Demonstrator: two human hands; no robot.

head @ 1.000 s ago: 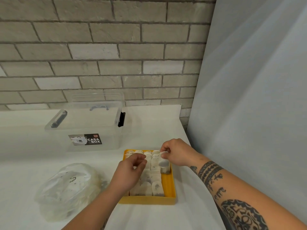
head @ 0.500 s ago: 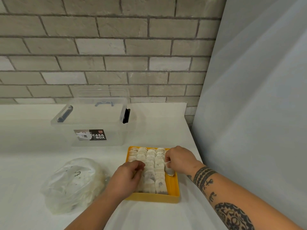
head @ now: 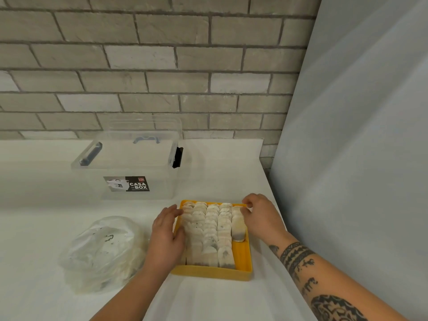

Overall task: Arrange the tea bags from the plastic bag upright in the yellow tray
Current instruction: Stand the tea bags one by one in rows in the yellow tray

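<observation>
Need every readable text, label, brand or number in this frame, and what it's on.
"CASA BOX": white letters on the dark label on the front of the clear storage box.
Red badge at the label's top right: too small to read.
Fine print under "CASA BOX": blurred, unreadable.
Dark marks on the plastic bag: no legible text.
Tattoos on the right forearm: patterns, no words.

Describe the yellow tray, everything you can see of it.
The yellow tray is a shallow, square, plastic-looking box lying flat on the white table. Upright tea bags fill four columns. A fifth, rightmost column is partly filled, baring yellow floor at the near right. The left hand lies over its left wall, and the right hand curls over its far right corner.
</observation>
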